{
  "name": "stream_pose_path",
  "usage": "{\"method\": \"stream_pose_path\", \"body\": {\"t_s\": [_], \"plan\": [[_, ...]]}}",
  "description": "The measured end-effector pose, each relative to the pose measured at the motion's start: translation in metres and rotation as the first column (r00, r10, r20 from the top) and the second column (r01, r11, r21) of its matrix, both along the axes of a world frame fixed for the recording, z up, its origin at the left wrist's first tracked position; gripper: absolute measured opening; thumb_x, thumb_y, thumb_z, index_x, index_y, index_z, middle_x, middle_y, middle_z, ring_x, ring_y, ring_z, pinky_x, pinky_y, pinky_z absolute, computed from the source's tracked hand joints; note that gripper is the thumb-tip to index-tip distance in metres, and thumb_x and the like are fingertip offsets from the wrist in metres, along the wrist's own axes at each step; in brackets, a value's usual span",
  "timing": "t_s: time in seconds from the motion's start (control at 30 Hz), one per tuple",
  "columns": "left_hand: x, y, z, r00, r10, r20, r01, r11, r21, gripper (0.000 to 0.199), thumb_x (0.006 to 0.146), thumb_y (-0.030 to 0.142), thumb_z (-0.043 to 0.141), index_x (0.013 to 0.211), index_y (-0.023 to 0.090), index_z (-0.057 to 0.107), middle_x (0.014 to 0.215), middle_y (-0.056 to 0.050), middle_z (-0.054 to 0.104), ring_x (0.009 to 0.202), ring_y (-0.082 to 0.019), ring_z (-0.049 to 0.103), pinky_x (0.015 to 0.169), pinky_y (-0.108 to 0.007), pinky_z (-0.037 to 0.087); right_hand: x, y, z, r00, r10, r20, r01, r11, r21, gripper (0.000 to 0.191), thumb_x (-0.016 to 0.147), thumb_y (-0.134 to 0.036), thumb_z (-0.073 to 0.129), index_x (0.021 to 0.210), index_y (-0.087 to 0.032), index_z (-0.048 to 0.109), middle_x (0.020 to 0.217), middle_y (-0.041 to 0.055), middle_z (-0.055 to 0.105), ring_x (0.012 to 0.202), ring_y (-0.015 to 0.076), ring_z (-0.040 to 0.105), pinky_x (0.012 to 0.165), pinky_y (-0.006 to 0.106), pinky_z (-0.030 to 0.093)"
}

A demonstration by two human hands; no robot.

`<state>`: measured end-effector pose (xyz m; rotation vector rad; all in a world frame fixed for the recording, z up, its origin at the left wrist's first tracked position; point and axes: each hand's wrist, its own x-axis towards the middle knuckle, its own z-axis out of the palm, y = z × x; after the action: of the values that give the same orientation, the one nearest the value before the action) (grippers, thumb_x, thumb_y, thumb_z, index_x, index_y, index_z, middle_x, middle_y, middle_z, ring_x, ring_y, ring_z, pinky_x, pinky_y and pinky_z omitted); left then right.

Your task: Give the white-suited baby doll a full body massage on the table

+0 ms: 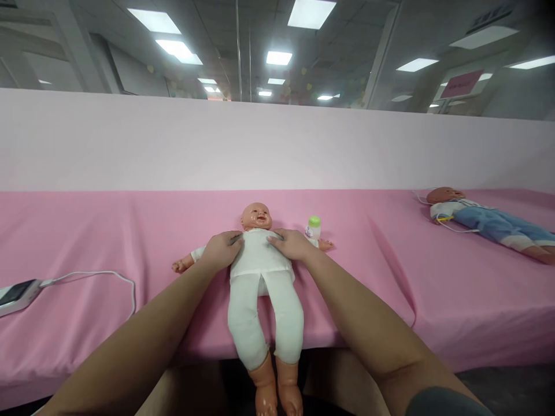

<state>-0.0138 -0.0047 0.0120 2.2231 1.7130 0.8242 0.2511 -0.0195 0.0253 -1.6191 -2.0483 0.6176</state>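
Note:
A baby doll (260,254) in a white outfit lies on its back in front of me, head toward the wall. Its arms are spread and its bare feet hang past the near table edge. My left hand (223,249) is closed around the doll's upper body by its armpit, thumb on the chest. On the other side my right hand (292,244) holds the upper body the same way. Most fingers of both hands are hidden beside the doll. Just beyond my right hand stands a small bottle (313,228) with a green cap.
Pink cloth (355,277) covers the table, which meets a white wall panel (277,150) at the back. A white handheld device (19,296) with a cable lies at left. Another doll (494,219) in blue, with thin tubing about it, lies at far right.

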Motion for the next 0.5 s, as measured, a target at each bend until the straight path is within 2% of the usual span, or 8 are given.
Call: {"method": "stream_pose_path", "body": {"t_s": [0.17, 0.33, 0.5], "plan": [[0.000, 0.001, 0.001, 0.997, 0.063, -0.039, -0.063, 0.998, -0.001, 0.052, 0.095, 0.047, 0.047, 0.133, 0.021, 0.073, 0.137, -0.008, 0.071, 0.129, -0.033, 0.065, 0.113, -0.042, 0.047, 0.000, 0.001, -0.001, 1.000, -0.010, -0.018, 0.011, 1.000, 0.022, 0.058, 0.099, -0.066, 0.050, 0.140, -0.028, 0.065, 0.137, 0.0056, 0.071, 0.125, 0.0277, 0.066, 0.104, 0.036, 0.049], [-0.002, -0.001, 0.003, 0.993, 0.103, -0.054, -0.104, 0.995, -0.004, 0.053, 0.094, 0.048, 0.047, 0.131, 0.020, 0.073, 0.136, -0.011, 0.071, 0.128, -0.037, 0.064, 0.110, -0.048, 0.050, 0.002, 0.008, -0.004, 0.983, -0.183, 0.019, 0.180, 0.978, 0.101, 0.060, 0.096, -0.062, 0.054, 0.137, -0.021, 0.067, 0.137, 0.0103, 0.070, 0.127, 0.0286, 0.065, 0.104, 0.036, 0.049], [-0.007, 0.000, 0.004, 0.988, 0.152, -0.020, -0.152, 0.988, -0.008, 0.056, 0.091, 0.045, 0.050, 0.135, 0.018, 0.071, 0.138, -0.013, 0.070, 0.127, -0.038, 0.065, 0.111, -0.049, 0.049, 0.007, 0.014, -0.005, 0.958, -0.285, -0.014, 0.284, 0.949, 0.135, 0.051, 0.097, -0.051, 0.050, 0.134, -0.022, 0.069, 0.130, 0.0086, 0.073, 0.122, 0.0246, 0.067, 0.099, 0.033, 0.050]]}}
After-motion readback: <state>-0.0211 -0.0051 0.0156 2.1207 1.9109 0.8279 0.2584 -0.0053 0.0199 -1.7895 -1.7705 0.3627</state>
